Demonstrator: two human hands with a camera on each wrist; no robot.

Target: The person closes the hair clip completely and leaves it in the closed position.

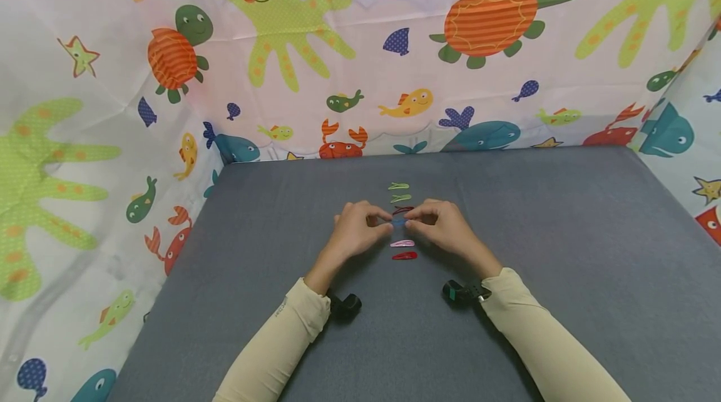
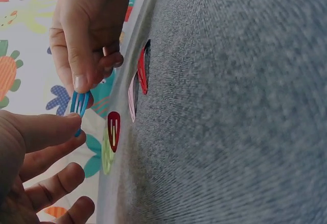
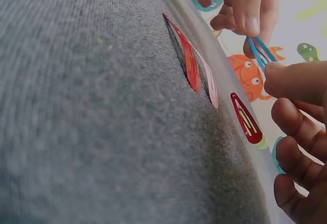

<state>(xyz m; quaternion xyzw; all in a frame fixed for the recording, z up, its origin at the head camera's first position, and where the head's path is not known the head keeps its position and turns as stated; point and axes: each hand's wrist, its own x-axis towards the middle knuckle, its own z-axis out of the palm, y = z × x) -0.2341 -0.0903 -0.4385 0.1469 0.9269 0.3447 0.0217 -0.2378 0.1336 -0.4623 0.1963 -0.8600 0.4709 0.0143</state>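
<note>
The blue hair clip (image 1: 398,222) is between your hands, one end pinched by your left hand (image 1: 358,226), the other by your right hand (image 1: 445,225). Just beyond them lie a dark red clip (image 1: 403,210) and two green clips (image 1: 401,198); nearer you, a pink clip (image 1: 402,243) and a red clip (image 1: 404,256) rest on the grey surface (image 1: 563,264).

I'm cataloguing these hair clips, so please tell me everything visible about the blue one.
The blue clip is slim, with narrow bars separated by long gaps; it looks like coated metal. It is held up above the gray table, the left hand pinching one end and the right hand the other. Whether it is snapped closed is unclear.
</note>
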